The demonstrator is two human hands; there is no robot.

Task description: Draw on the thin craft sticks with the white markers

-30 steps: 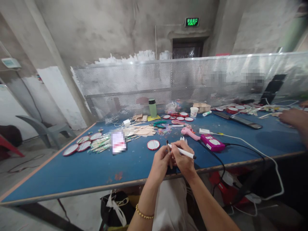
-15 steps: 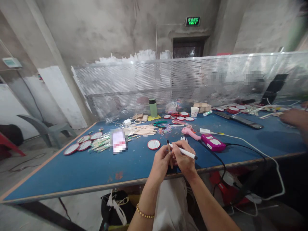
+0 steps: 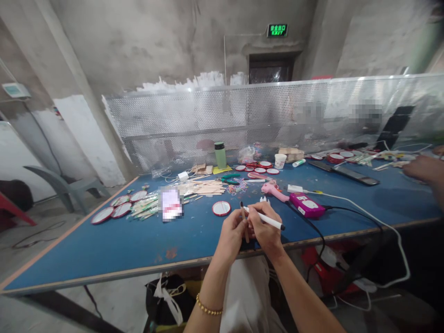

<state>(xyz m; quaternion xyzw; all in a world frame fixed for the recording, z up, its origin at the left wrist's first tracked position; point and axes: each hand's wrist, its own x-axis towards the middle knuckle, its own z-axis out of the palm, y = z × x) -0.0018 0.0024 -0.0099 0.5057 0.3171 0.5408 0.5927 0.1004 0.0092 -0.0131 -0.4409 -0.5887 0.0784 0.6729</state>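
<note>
My left hand point(image 3: 233, 233) is closed around a flat wooden stick point(image 3: 246, 235), held upright near the table's front edge; its upper end is dark. In my right hand point(image 3: 267, 226) is a white marker pen point(image 3: 268, 219), gripped like a pencil. The marker's tip meets or nearly meets the stick, and its black end points to the right. Just beyond my hands lies a round, red-rimmed disc point(image 3: 221, 208) with a pale face. Some small white pointed pieces point(image 3: 264, 200) stand behind my right hand, partly hidden by it.
A pink glue gun point(image 3: 274, 190) and a purple box point(image 3: 307, 205) with cables lie to the right. Left are a phone point(image 3: 171, 204), wooden sticks point(image 3: 210, 187) and red-rimmed discs point(image 3: 102, 215). A green bottle point(image 3: 220, 156) and paper cup point(image 3: 280, 161) stand behind. Another person's hand point(image 3: 425, 167) is far right.
</note>
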